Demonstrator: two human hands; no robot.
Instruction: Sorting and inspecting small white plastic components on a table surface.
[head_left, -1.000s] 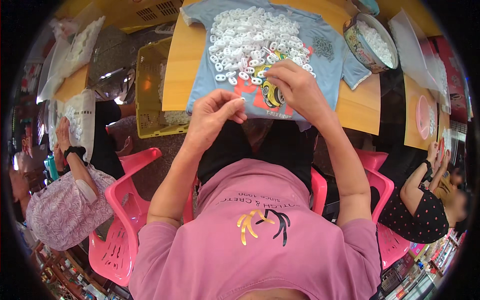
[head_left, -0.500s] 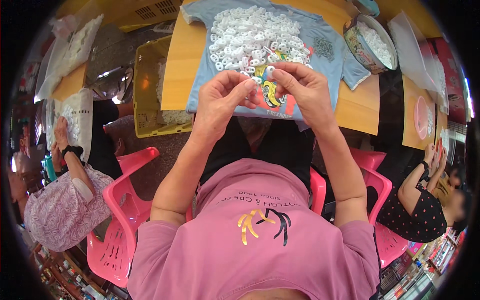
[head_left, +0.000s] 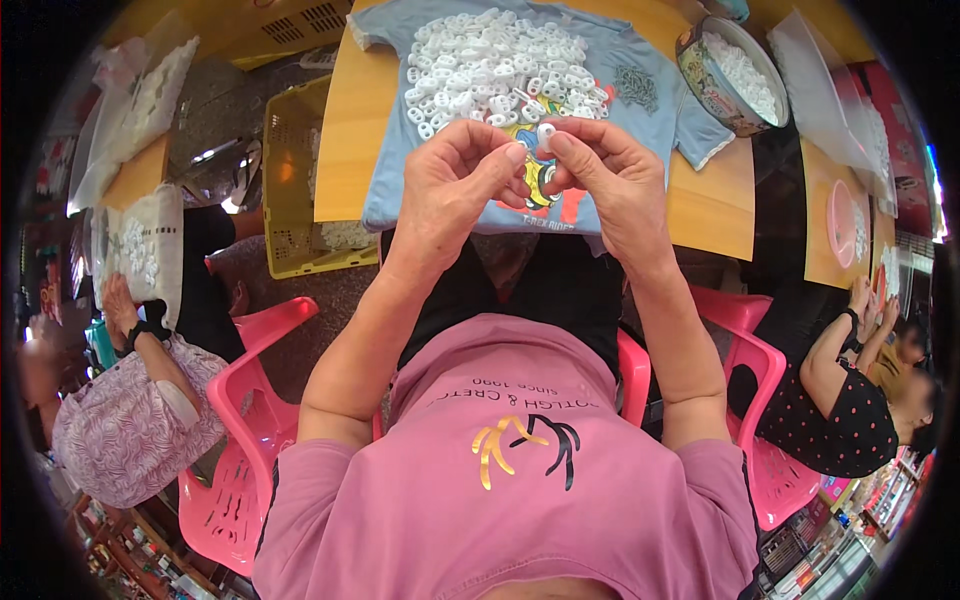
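White plastic ring (head_left: pixel 546 131), small and round, sits pinched between the fingertips of both hands, raised just above the near edge of the heap it matches. It is too small and too covered by fingers to tell a long axis or which way its opening faces; only a pale, glossy rounded bit shows between the thumbs. The left hand (head_left: pixel 462 183) has thumb and forefinger closed on the ring's left side, its other fingers curled in under the palm. The right hand (head_left: pixel 604 170) meets it from the other side, forefinger and thumb clamped on the same piece, so the two hands touch at the tips.

Just beyond the hands lies a pile of white rings (head_left: pixel 500 72), many like pieces, loosely heaped on a light blue T-shirt (head_left: pixel 660 100) spread flat over the wooden counter (head_left: pixel 345 130). The shirt's colourful print shows just under the hands. Beyond the right hand, further right, stands a round tin (head_left: pixel 705 85) filled with more white pieces. Left of the left hand, off the counter's edge, is a yellow plastic crate (head_left: pixel 290 200). Pink plastic chairs (head_left: pixel 240 400) stand at either side near the elbows, and another person's arm (head_left: pixel 835 345) shows well to the right.
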